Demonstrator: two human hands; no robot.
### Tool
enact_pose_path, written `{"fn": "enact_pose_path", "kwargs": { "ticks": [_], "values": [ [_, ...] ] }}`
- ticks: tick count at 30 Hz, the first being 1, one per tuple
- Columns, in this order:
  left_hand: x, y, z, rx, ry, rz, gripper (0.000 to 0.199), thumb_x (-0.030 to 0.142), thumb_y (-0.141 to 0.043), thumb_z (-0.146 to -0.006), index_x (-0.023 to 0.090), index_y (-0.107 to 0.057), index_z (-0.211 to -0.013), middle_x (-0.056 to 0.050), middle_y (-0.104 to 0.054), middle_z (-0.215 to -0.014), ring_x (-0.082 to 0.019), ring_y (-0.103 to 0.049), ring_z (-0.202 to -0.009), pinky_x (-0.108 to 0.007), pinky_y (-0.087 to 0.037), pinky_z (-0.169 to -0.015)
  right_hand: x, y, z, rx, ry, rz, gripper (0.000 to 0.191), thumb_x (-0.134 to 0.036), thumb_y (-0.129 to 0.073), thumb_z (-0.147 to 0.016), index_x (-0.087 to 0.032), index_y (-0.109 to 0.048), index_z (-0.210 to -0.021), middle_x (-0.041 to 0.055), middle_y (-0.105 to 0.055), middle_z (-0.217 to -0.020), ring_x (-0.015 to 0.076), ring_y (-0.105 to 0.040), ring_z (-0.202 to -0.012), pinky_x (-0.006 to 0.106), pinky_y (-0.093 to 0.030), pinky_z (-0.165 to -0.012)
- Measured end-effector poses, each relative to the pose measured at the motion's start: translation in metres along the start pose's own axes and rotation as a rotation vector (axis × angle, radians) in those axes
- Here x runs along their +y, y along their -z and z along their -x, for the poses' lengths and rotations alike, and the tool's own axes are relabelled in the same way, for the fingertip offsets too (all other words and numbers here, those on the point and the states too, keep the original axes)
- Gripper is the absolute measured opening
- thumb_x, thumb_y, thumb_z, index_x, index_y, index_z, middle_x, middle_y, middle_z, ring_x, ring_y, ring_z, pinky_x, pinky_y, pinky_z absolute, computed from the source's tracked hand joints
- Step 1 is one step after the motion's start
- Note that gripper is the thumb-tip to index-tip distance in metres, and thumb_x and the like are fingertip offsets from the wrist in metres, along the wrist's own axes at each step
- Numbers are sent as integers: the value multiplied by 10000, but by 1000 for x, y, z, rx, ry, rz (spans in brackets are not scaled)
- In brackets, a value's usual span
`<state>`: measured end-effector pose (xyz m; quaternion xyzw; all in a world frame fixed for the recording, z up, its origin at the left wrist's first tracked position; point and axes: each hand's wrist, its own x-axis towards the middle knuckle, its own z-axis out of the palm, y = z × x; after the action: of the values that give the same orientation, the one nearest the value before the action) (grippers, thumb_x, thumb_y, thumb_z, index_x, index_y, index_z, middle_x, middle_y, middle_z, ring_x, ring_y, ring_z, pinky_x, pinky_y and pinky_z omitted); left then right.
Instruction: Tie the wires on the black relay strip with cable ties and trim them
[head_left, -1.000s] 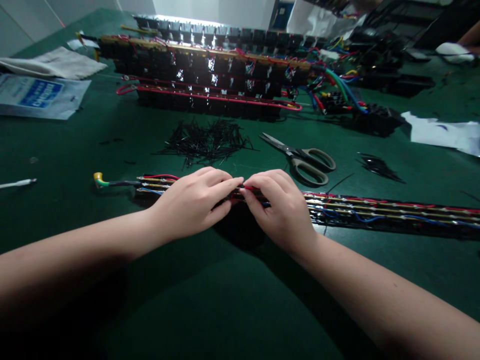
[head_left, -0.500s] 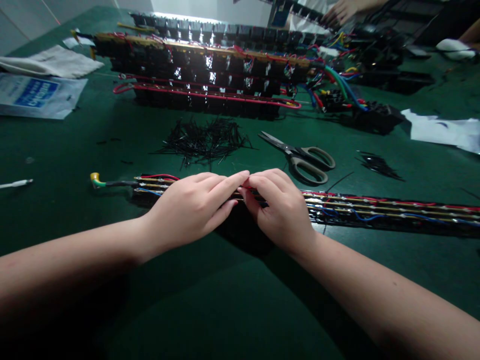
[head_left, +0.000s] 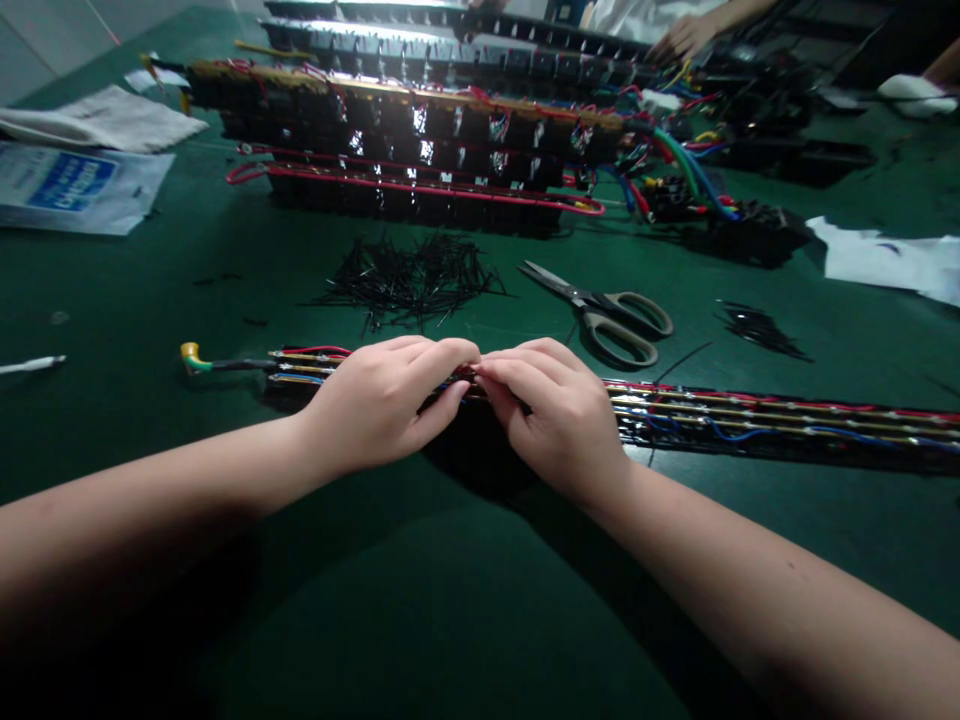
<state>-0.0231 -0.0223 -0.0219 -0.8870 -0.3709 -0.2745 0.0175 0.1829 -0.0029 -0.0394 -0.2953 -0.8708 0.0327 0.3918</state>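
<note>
Left hand and right hand both curled over the wired strip, can't tell if they're pinching anything. Strip's lying lengthwise on the bench, well in from its far edge.

Lettering on the packet is unreadable.

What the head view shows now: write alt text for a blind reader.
A person's left hand and right hand are close together at a long wired black strip on a green table; scissors and a heap of black strands lie beyond.
</note>
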Motion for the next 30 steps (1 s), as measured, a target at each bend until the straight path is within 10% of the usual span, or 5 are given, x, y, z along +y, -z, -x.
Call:
{"fn": "enact_pose_path", "kwargs": {
  "ticks": [30],
  "values": [
    [-1, 0, -7, -20, 85, 197, 152, 128, -530, -928, 147, -670, -983, -60, -706, -1014, -156, -655, -938, -261, -518, -849, -1, 3, -2, -62, 30, 12, 165, -49, -557, -896, -162, -671, -855, 59, -721, -889, 180, -569, -807, 317, -498, -740]
  ]
}}
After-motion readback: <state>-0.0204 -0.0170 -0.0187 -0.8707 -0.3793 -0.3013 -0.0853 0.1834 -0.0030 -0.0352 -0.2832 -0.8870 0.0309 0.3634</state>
